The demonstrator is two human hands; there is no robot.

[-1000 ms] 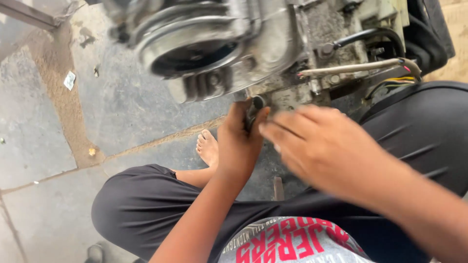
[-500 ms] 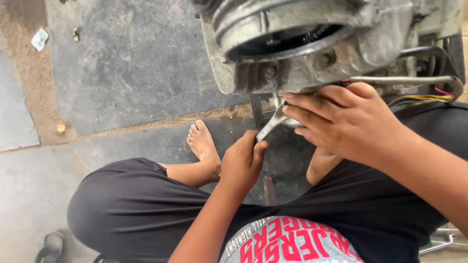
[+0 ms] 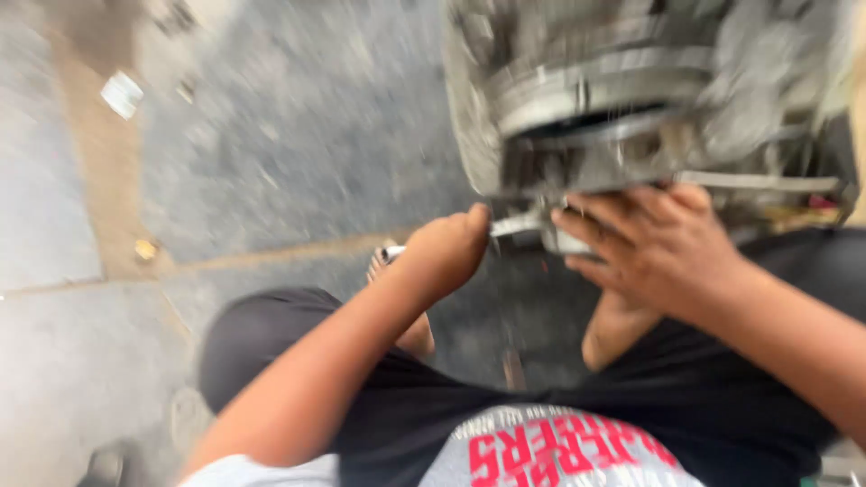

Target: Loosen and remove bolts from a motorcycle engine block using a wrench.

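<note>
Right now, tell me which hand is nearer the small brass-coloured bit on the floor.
Left. The left hand grips a metal tool right of the brass bit; the right hand is farther right, against the engine.

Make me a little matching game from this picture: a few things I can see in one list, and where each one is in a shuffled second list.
Things:
1. left hand
2. right hand
3. metal tool
4. engine

Places:
A. top right, standing on the stone floor
B. pressed against the engine's underside
C. gripped in a fist, tip pointing at the engine
D. closed round the tool's handle

Pairs: 1-D, 2-B, 3-C, 4-A
</note>
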